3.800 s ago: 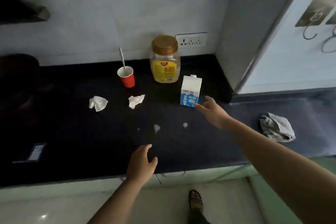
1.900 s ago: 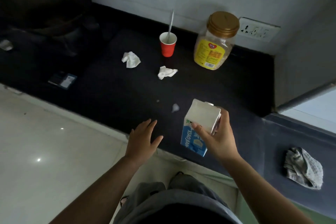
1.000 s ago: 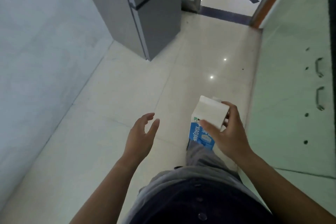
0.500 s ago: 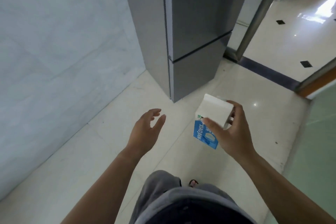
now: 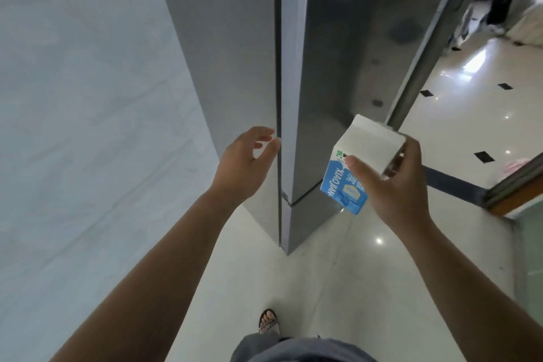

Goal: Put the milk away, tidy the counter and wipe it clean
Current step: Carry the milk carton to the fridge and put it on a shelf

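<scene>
From my end I see the right hand (image 5: 402, 185) gripping the milk carton (image 5: 367, 150) in mid-air. The thumb lies across its blue printed face and the other fingers curl round the far side, up near the white gabled top. The carton hangs tilted, its top leaning to the right and its blue bottom corner poking out below and to the left of the palm. It sits in front of the grey fridge (image 5: 338, 53), near the seam between the upper and lower doors (whether it touches the door I cannot tell). The left hand (image 5: 241, 161) holds nothing; its fingers are loosely spread and slightly bent, the tips just beside the fridge's front corner edge. Below, a sandalled foot (image 5: 268, 322) stands on the pale glossy floor (image 5: 338, 273), and a pale wall (image 5: 88, 97) runs along the left.
</scene>
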### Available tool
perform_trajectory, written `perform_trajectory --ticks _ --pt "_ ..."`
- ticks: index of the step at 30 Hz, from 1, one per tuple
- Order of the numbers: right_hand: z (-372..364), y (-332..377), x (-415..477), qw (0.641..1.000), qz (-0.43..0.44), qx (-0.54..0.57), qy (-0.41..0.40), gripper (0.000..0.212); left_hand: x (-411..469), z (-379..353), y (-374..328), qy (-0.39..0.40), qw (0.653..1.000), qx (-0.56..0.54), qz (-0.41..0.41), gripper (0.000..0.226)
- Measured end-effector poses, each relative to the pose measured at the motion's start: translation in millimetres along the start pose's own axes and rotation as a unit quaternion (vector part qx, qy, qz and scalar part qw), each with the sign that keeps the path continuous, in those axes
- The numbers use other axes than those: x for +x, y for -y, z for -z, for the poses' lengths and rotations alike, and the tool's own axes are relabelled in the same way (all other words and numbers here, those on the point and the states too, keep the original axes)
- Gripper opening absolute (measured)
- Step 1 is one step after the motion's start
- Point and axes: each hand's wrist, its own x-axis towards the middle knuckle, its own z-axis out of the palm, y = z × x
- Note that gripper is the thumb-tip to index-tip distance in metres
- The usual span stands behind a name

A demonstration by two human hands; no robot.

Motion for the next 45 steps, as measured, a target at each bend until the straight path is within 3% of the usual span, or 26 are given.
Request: perform_trajectory --ticks 12,22,28,32,38,45 --pt "-47.2 28.8 72.4 0.995 -0.017 0.004 -0.102 0.071 121.6 2.4 -15.3 -0.013 0.993 -0.061 -0.098 0.037" --pt "-48.2 25.0 105.9 0.995 -0.009 -0.011 -0.097 0.073 139.1 -8.1 -20.5 -0.038 0.990 -0.085 -0.103 0.032" --pt "-40.6 3.9 116.8 0.998 0.007 -0.020 -0.053 0.077 130.6 -32.9 -31.4 -0.081 0.992 -0.089 -0.034 0.033" --pt "-27.4 -19.1 128.1 1.000 0.011 -0.019 -0.006 0.079 125.0 -58.7 -40.4 -0.170 0.982 -0.081 0.024 0.035" --pt "13.0 -41.9 161.0 0.995 0.022 0.022 0.100 0.079 133.7 -91.7 -58.0 -0.317 0.937 -0.109 0.095 0.027" --pt "38.8 -56.1 193.8 0.978 0.072 0.062 0.188 0.069 129.2 -98.0 -68.7 -0.349 0.929 -0.044 0.113 0.017"
